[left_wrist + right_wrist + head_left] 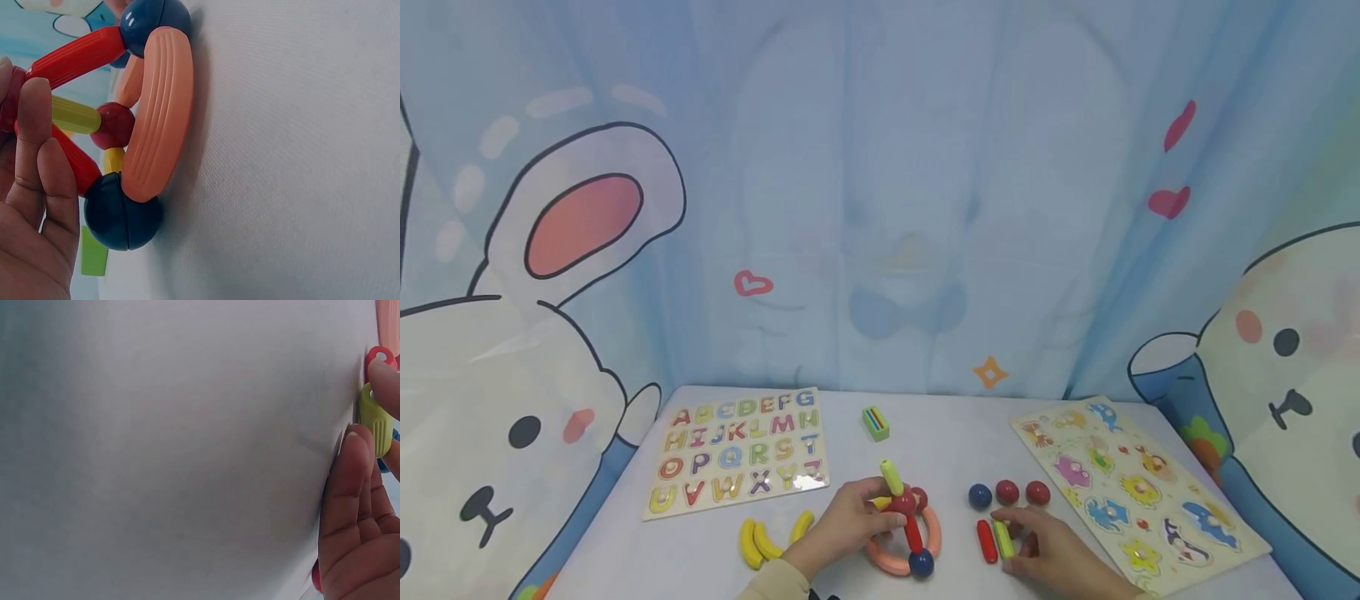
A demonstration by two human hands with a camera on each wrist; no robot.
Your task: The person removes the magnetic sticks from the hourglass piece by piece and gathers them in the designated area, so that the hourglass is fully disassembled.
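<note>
A structure of magnetic rods and balls stands on the table, with salmon-coloured curved rods [889, 561] at its base, a blue ball [921, 563] at the near corner and a slanting red rod [913, 534]. My left hand [848, 521] holds it by the red ball [903, 502] at its top; a yellow-green rod [891, 477] sticks up from there. Between thumb and fingers, my right hand [1056, 550] pinches a loose yellow-green rod [1003, 540], low at the tabletop. Beside that lies a loose red rod [987, 542], whose end also shows in the right wrist view.
Behind the right hand sit a blue ball [981, 497] and two red balls [1007, 492]. Yellow curved rods [749, 543] lie at left. An alphabet board [737, 450], a green box [876, 423] and a sea-animal puzzle board [1138, 492] stand farther out. A curtain closes the back.
</note>
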